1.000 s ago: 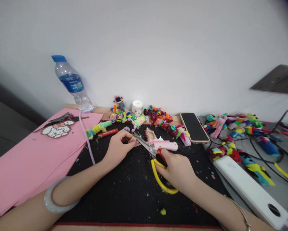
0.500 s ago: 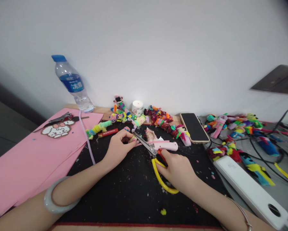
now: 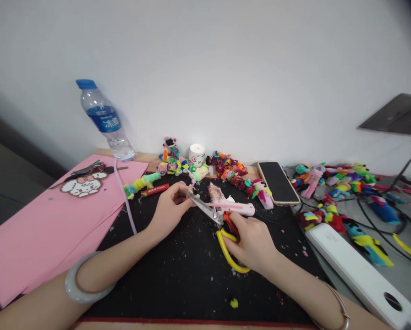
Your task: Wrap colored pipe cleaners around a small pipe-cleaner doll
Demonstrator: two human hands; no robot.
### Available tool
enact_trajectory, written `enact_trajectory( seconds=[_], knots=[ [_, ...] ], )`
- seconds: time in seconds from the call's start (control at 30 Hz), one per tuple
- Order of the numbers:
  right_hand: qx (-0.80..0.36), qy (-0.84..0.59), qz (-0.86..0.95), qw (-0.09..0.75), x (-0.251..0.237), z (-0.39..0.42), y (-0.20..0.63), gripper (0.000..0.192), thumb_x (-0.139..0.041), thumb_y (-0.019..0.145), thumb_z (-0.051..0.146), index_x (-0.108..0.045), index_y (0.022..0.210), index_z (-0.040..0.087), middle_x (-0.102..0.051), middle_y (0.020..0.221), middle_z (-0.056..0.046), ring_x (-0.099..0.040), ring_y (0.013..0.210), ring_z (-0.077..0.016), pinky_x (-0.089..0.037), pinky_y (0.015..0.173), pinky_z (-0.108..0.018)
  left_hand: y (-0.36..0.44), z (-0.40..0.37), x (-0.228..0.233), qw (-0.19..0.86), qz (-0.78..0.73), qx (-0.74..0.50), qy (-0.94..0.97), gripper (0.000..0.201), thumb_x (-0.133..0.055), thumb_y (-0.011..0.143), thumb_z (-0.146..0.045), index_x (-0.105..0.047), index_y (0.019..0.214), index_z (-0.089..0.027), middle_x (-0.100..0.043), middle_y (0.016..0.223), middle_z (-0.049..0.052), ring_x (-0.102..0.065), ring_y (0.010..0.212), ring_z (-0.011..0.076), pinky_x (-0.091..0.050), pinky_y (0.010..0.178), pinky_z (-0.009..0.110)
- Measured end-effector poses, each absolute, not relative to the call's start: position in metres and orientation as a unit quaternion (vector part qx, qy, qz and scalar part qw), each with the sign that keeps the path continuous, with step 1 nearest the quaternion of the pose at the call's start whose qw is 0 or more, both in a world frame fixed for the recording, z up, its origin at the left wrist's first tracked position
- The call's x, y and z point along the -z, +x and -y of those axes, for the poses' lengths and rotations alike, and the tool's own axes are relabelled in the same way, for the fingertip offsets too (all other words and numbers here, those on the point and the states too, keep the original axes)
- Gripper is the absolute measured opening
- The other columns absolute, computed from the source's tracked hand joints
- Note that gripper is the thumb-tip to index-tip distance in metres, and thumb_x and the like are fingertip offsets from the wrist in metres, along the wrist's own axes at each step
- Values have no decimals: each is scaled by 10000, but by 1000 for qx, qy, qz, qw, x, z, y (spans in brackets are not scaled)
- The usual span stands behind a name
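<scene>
head view: the person's left hand (image 3: 169, 207) rested on a black mat (image 3: 178, 275), its fingers pinched closed around a small fuzzy craft piece (image 3: 190, 191) held just above the mat near its far edge. the right hand (image 3: 253, 240) was closed around the yellow handles of a pair of scissors (image 3: 222, 229), whose blades pointed up and left, with their tips touching the small piece at the left fingertips.

compared with a second before, the blades had swung a little higher and closer to the left fingers, and the piece seemed lifted slightly toward them; judging from this, a trimming cut on the piece was under way, though whether the blades had closed on it could not be told.

just behind the blades lay a pink glue gun (image 3: 238, 208). around the mat were pink paper sheets (image 3: 36, 229) on the left, a water bottle (image 3: 104, 121) by the wall, a row of bright fuzzy figures (image 3: 226, 172), a dark phone (image 3: 278, 182), and a white power strip (image 3: 356, 270) on the right. tiny trimmings were scattered across the mat.
</scene>
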State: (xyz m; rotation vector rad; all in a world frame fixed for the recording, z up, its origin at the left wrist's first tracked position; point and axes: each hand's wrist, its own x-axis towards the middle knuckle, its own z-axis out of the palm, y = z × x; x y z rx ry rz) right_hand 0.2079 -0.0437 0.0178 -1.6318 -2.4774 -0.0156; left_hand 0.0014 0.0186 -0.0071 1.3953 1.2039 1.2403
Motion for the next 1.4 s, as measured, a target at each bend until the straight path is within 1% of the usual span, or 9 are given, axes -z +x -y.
enact_trajectory(
  seconds=[0.13,0.37,0.6,0.73,0.87,0.97,1.1,1.2,1.4],
  knots=[
    [-22,-428,892,147,-17,43,210,234,-555,751,387,-572,828,166,-656,683,-28,-597,610,-175,-357,610,-273,1,-23,11,484,-464,-524,525,223,-677,679,-268,-550,838,-177,-553,770,-20,-554,739,122,-491,703,254],
    [-62,-307,943,117,-8,39,211,357,-535,825,490,-606,904,150,-647,713,-38,-583,648,-177,-378,645,-288,0,-20,4,482,-482,-514,520,229,-656,710,-287,-581,898,-180,-558,805,-17,-546,783,121,-464,762,250],
    [-137,-287,942,105,-17,41,208,322,-570,785,344,-578,1028,133,-635,911,-98,-562,863,-230,-423,787,-338,1,-19,6,501,-473,-511,514,277,-668,704,-324,-581,925,-183,-570,837,-9,-550,816,137,-468,787,276],
    [-180,-265,939,126,-21,41,210,405,-576,718,261,-541,1100,132,-616,1000,-103,-550,929,-236,-425,838,-356,2,-18,6,515,-462,-508,513,285,-663,719,-317,-565,952,-187,-545,849,-18,-548,804,123,-466,781,262],
    [-150,-336,910,191,-15,40,212,196,-487,815,217,-560,989,162,-631,911,-81,-570,825,-205,-446,740,-325,3,-16,1,535,-449,-494,518,267,-634,749,-309,-546,971,-189,-513,819,-31,-562,775,113,-476,742,245],
    [-145,-417,861,252,-9,40,213,75,-522,828,227,-543,884,181,-618,801,-45,-565,718,-171,-437,658,-276,4,-14,-2,551,-436,-479,526,251,-613,766,-297,-534,980,-192,-508,807,-29,-562,753,111,-488,695,235],
    [-189,-464,809,306,-5,41,213,195,-626,770,270,-510,909,199,-566,708,19,-504,574,-117,-397,551,-218,5,-12,-2,571,-411,-449,550,262,-615,761,-283,-529,990,-189,-514,820,-19,-553,720,110,-488,645,230],
    [-191,-446,811,328,-6,42,212,258,-645,743,306,-508,932,198,-537,689,32,-455,519,-100,-373,509,-209,6,-11,0,579,-400,-393,591,232,-600,775,-289,-548,970,-175,-539,798,-11,-552,669,105,-477,628,232],
    [-140,-390,843,341,-9,44,211,71,-479,814,149,-533,831,193,-573,668,10,-508,566,-115,-388,574,-226,6,-8,-1,562,-384,-365,635,231,-610,769,-315,-607,940,-160,-542,1040,48,-565,726,113,-484,595,214]
  ],
)
